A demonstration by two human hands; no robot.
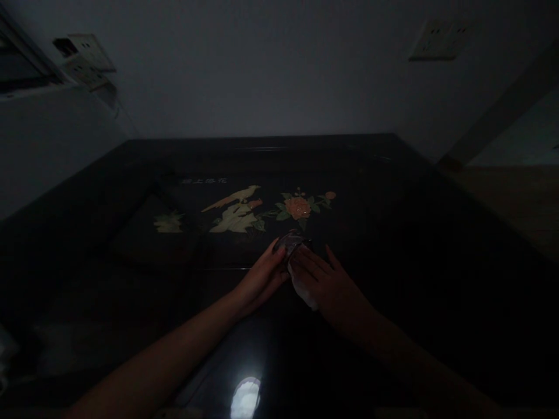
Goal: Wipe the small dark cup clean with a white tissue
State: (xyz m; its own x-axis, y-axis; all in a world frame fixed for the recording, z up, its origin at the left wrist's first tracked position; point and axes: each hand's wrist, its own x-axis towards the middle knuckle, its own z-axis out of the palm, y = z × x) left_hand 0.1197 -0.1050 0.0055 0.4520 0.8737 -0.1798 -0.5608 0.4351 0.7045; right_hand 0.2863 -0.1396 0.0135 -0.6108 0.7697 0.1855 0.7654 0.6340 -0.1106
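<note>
In the dim head view, my left hand [265, 272] is closed around the side of a small dark, shiny object [289, 239]; the low light hides its exact kind. My right hand [325, 282] presses a white cloth or tissue [303, 291] against the object's right side, with the thumb sticking up apart from the fingers. Both hands meet over the front part of a glossy black table [279, 326]. Just beyond them, the tabletop carries a decorative picture of birds [236, 209] and an orange flower [297, 208].
A pale wall [262, 75] rises behind the table's far edge. Wall sockets [432, 39] are at the upper right, and another socket plate [91, 52] is at the upper left. A bright light reflection [246, 398] lies on the near surface.
</note>
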